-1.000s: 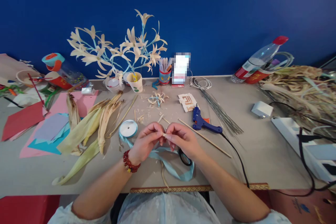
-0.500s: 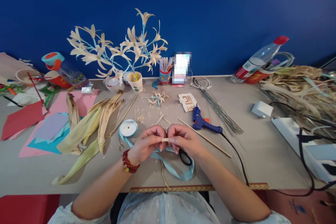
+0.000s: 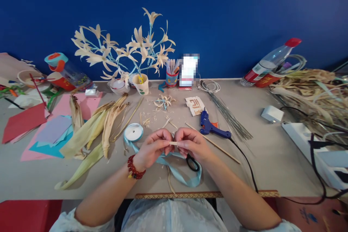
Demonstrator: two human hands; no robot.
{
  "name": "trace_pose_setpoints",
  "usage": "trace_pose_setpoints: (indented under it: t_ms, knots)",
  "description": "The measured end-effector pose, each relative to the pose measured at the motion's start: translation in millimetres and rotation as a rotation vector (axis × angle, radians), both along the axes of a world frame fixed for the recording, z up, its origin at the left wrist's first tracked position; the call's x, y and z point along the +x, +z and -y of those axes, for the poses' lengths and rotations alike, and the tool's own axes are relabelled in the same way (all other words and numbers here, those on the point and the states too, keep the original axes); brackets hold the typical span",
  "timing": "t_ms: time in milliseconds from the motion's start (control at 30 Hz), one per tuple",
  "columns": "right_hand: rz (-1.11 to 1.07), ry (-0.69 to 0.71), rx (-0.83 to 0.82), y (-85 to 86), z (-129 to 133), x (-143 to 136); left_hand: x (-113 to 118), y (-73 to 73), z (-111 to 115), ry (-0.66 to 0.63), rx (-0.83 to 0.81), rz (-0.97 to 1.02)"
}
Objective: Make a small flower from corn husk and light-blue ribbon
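A small pale strip of corn husk [image 3: 173,143] spans the gap between my two hands, over the near middle of the table. My left hand [image 3: 156,147], with a red bead bracelet [image 3: 134,167] at its wrist, pinches one end. The other end is pinched by my right hand [image 3: 192,145]. Most of the strip is hidden by my fingers. Below them a light-blue ribbon [image 3: 187,180] loops across the table from its spool [image 3: 133,132]. Black scissor handles [image 3: 193,163] show beside my right hand, their blades hidden.
A blue glue gun [image 3: 212,125] lies right of my hands, its cord running to the near edge. A thin stick [image 3: 223,149] and a wire bundle [image 3: 233,117] are near it. Corn husks [image 3: 95,127] spread leftward. Husk flowers [image 3: 140,45] stand behind in a paper cup [image 3: 140,86].
Both hands stay pinched on the corn husk strip. The strip now shows slightly longer and a little tilted between the fingertips. The whole view has shifted slightly.
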State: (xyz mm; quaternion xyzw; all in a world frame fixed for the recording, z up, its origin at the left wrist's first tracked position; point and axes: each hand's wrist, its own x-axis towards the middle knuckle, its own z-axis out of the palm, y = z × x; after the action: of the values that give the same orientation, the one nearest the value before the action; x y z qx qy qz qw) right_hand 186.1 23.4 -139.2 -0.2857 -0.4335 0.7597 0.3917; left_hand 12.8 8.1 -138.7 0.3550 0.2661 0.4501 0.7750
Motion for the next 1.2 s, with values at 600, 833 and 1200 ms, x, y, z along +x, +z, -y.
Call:
trace_pose_setpoints:
  t_ms: [600,833,1200]
  knots:
    - [0.314,-0.017,0.152,10.7,-5.8,2.7,-10.7,1.0,-10.1,0.134,0.151,-0.362]
    - [0.426,-0.12,0.236,2.3,-5.7,2.0,-26.1,22.5,-20.7,0.426,0.272,-0.711]
    - [0.558,-0.027,0.443,-2.9,1.1,-0.9,-54.0,10.1,-115.0,0.338,0.648,-1.472]
